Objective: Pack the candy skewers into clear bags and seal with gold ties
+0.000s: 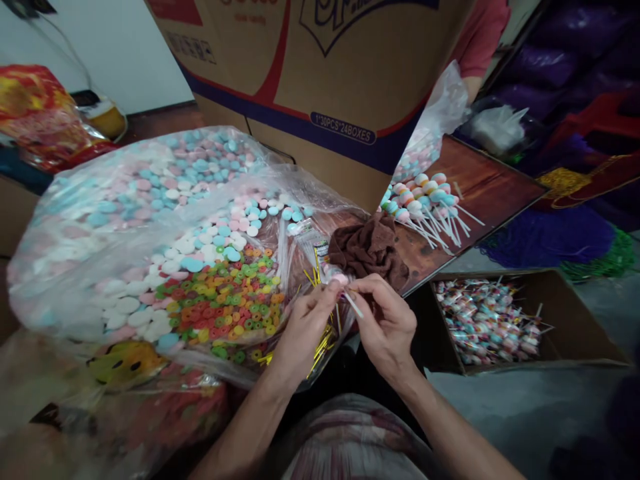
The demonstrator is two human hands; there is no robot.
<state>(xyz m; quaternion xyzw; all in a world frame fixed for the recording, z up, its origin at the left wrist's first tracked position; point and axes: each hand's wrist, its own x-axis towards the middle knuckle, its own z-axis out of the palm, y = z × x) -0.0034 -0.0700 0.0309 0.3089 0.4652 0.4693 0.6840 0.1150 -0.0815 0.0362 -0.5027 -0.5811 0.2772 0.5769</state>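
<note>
In front of my body, my left hand (306,328) and my right hand (384,321) meet with their fingers pinched round a candy skewer. Its white stick (355,305) slants down between the fingertips, and a bit of its pale pink top (337,275) shows above them; the rest is covered by my fingers. Gold twist ties (324,348) lie under and beside my left hand. Just beyond my hands is a crumpled brown cloth (370,245). To the left, colourful gummy rings (227,303) lie beside pastel candy discs (200,240) on a large clear plastic bag (145,177).
A big cardboard carton (300,87) stands across the table's far side. Unwrapped candy skewers (435,200) lie at the table's right (500,180). Lower right, an open box (575,320) holds many wrapped skewers (493,323). A person's pink sleeve (483,40) shows behind the carton.
</note>
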